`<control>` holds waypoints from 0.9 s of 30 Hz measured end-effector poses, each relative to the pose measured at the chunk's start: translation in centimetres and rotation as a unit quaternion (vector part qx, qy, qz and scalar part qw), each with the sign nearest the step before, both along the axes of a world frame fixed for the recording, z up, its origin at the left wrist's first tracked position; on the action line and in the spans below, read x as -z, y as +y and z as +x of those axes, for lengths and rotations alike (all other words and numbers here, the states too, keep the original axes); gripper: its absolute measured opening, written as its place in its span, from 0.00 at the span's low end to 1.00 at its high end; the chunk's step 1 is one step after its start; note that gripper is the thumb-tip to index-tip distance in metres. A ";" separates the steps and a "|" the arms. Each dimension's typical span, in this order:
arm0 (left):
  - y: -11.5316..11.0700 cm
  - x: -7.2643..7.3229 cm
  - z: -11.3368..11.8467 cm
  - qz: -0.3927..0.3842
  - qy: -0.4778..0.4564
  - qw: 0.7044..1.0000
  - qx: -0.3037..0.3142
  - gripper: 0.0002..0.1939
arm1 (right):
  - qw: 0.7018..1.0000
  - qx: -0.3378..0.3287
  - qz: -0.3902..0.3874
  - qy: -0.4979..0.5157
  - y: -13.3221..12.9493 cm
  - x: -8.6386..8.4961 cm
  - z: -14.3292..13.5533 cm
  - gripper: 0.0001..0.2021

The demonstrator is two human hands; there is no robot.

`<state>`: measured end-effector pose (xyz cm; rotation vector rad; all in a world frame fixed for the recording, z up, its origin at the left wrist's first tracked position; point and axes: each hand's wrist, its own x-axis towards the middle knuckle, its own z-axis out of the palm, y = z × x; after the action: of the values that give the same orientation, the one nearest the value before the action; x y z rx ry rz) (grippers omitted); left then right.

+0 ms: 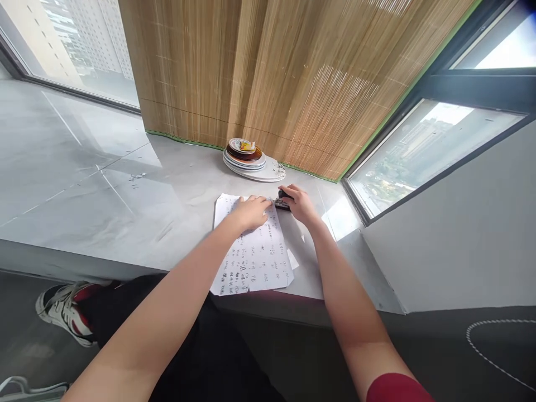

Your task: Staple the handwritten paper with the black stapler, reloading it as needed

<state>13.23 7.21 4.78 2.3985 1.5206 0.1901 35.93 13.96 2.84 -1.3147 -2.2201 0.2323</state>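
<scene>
Sheets of white paper [255,254] covered with rows of handwriting lie on the grey marble-patterned sill, their near edge at the sill's front. My left hand [252,212] rests on the upper part of the paper, fingers stretched flat towards its right edge. At the paper's upper right corner is a small black and metal stapler [282,205], partly covered by my fingers. My right hand [300,204] is closed around the stapler from the right. Whether the paper's corner sits inside its jaws cannot be made out.
Behind the hands stands a stack of plates [255,173] topped by a small yellow packet [247,146]. A bamboo blind [268,84] hangs along the back. Small thin bits [136,177] lie on the left of the sill [176,223]. A white scrap [292,258] pokes out beside the paper.
</scene>
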 end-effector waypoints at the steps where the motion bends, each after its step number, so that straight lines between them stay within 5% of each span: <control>1: -0.2 0.2 -0.2 0.001 0.003 1.000 0.003 0.27 | 1.000 -0.006 -0.001 0.006 0.0 0.0 -0.2 0.20; 14: -0.7 1.5 0.0 0.036 -0.019 0.999 0.016 0.27 | 1.000 -0.012 -0.007 0.028 -0.4 0.2 -1.1 0.23; 27: -0.9 1.4 0.1 0.031 -0.029 0.999 0.015 0.26 | 0.998 0.027 -0.006 -0.054 -1.5 -0.4 -2.7 0.25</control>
<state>13.35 6.35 3.33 2.4407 1.4720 0.3025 33.25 12.43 3.28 -1.4219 -2.2729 0.1593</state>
